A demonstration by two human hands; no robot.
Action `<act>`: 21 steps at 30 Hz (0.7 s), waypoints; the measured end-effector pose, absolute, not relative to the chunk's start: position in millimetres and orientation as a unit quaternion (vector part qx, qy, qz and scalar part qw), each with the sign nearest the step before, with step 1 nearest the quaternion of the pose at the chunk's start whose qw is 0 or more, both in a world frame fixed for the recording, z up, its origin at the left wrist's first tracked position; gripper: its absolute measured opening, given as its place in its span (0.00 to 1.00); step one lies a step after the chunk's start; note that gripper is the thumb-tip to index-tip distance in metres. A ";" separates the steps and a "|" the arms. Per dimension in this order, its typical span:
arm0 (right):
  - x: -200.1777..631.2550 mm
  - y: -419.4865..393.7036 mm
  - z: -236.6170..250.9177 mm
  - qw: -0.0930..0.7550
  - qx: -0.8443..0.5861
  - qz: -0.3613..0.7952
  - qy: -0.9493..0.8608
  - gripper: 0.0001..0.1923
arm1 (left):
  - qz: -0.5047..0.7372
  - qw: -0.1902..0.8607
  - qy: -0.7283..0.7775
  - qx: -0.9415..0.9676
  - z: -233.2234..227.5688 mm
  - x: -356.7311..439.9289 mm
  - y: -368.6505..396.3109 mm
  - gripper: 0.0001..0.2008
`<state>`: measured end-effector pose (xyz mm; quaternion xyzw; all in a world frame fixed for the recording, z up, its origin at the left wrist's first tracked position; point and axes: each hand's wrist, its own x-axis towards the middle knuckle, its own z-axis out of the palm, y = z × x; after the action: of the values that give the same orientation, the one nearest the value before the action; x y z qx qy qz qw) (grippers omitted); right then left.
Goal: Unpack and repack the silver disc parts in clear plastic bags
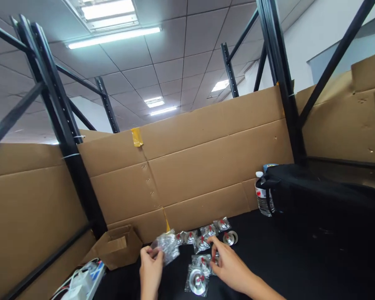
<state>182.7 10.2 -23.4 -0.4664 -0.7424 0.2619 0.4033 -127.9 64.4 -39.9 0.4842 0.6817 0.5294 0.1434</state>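
Note:
My left hand (pixel 151 266) pinches a bunch of crinkled clear plastic bags (pixel 168 246) between thumb and fingers. My right hand (pixel 227 263) is over the black tabletop, thumb and index finger apart. Below its fingers lies a bagged round metal piece, partly covered by the hand. Several more shiny round metal pieces with red centres, each in clear wrap, lie around it: one wrapped piece (pixel 197 281) at the front, another wrapped piece (pixel 202 243) further back. To the right of the back row, a metal ring piece (pixel 228 238) seems to lie without a bag.
A small open cardboard box (pixel 122 249) stands on the left, beside a white power strip with cables (pixel 81 285). At the right are a water bottle (pixel 263 200) and a large black bag (pixel 325 216). Cardboard walls (pixel 200 166) and black rack posts (pixel 81 183) enclose the table.

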 end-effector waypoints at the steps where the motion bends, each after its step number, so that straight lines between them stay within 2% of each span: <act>1: 182.3 9.5 -22.6 0.400 -0.465 0.264 -0.745 0.25 | 0.505 0.124 0.709 0.475 -41.1 -135.9 66.7 0.16; 4: 181.9 9.6 -21.3 0.400 -0.474 0.258 -0.741 0.26 | 0.449 0.066 0.766 0.456 -51.4 -158.1 76.1 0.14; 7: 183.9 13.3 -23.0 0.407 -0.484 0.255 -0.732 0.25 | 0.437 0.000 0.766 0.472 -65.1 -161.8 81.7 0.19; 11: 188.4 19.6 -27.6 0.432 -0.464 0.261 -0.728 0.23 | 0.413 -0.172 0.752 0.484 -63.0 -129.5 70.3 0.20; 13: 190.3 23.3 -30.5 0.436 -0.459 0.265 -0.728 0.23 | 0.392 -0.209 0.764 0.469 -55.0 -109.4 62.2 0.21; 15: 192.1 28.5 -34.4 0.434 -0.458 0.266 -0.729 0.24 | 0.375 -0.194 0.769 0.480 -50.8 -95.0 58.0 0.20; 18: 195.2 39.1 -43.1 0.428 -0.460 0.259 -0.734 0.26 | 0.343 -0.114 0.730 0.580 -60.9 -86.5 61.9 0.20; 21: 196.1 50.9 -53.8 0.411 -0.477 0.254 -0.734 0.26 | 0.271 -0.019 0.683 0.678 -81.7 -84.5 77.3 0.25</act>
<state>196.1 50.9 -53.8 -0.4775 -0.7340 0.2535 0.4112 -84.5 77.3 -81.7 0.6782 0.6827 0.2715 -0.0189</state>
